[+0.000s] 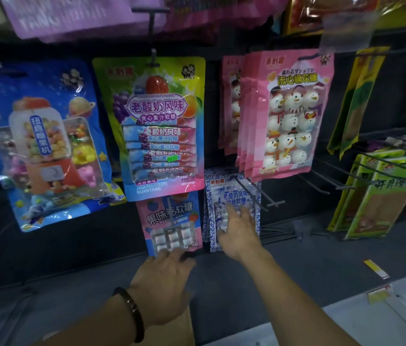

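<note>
Black band bracelet (pixel 132 313) circles the wrist of the left grip (pixel 164 278), whose fingers are spread loose with their tips at the bottom edge of a pink plastic bag of soft candy (pixel 172 218). Right grip (pixel 239 231) lies flat and released on a blue-and-white patterned candy bag (pixel 231 193) just beside it. Both bags hang low on the dark peg rack (pixel 376 101).

The pink packet (pixel 169 221) hangs upright in the lower middle of the frame. It is printed with large white characters, a blueberry and a strawberry, and a clear window low down shows rows of small white wrapped sweets. Just beside it to the right hangs the blue-and-white patterned packet (pixel 231 193), also upright, with a small red label at its upper left and blue characters below.
</note>
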Tool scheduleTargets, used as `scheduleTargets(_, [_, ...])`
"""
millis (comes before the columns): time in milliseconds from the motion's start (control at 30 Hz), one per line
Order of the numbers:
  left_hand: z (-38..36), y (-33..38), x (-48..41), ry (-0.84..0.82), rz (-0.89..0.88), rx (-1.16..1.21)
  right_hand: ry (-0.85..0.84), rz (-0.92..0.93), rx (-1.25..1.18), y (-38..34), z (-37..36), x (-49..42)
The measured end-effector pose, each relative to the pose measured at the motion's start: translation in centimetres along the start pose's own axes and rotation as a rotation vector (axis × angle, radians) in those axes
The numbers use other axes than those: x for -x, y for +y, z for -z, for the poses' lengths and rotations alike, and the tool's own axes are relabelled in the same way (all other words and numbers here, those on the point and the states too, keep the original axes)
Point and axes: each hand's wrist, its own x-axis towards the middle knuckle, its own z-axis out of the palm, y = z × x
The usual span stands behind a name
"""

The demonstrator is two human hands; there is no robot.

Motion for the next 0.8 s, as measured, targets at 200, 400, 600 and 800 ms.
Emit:
scheduleTargets(200, [5.5, 1.9, 5.4, 0.067, -0.083, 0.17, -0.04, 0.206, 0.129, -1.7, 2.2, 5.0])
scheduleTargets(400, [13.4, 1.0, 8.9, 0.384, -0.115, 0.07, 0.006, 0.352, -0.106, -4.2, 8.1, 9.7])
scheduleTargets(600, [17.5, -1.4, 7.3, 0.458, -0.072, -0.103, 0.249, 0.333, -0.142, -5.8, 15.7, 11.5])
scheduleTargets(800, [19.5, -2.0, 5.0, 0.488, 0.048, -0.25, 0.395, 0.201, -0.126, -5.9, 20.1, 8.7])
